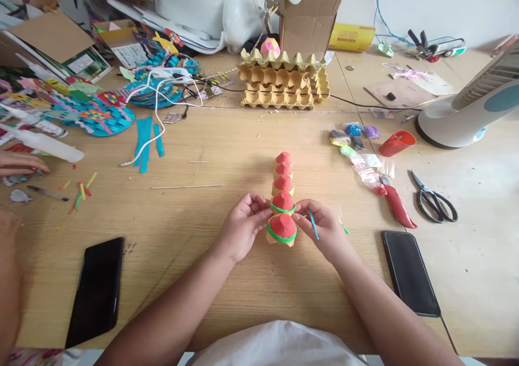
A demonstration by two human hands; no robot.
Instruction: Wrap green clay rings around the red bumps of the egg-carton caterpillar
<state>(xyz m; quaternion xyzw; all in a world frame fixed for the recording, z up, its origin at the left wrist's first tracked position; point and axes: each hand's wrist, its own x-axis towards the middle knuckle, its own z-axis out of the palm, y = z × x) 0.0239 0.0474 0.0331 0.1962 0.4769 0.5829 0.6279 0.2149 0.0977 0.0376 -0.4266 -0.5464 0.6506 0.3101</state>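
A row of egg-carton cups (283, 185) with red-coated domes stands on the table in front of me, pointing away. Green clay edges the nearest cup, and a thin green clay strip (288, 211) runs across the front of the second one. My left hand (244, 228) pinches at the strip's left end, thumb and fingertips closed. At its right end, my right hand (323, 230) pinches too, with a thin blue stick (313, 225) held between its fingers. The fingers partly hide both strip ends. A small bit of green (344, 227) shows beside my right hand.
Scissors (433, 199), a red-handled knife (399, 206) and a phone (410, 273) lie on the right. Clay packets (352, 133) and a red cup (397, 143) sit beyond. Egg cartons (279, 94) stand at the back. Another phone (96, 287) and another person's hand (22, 163) are left.
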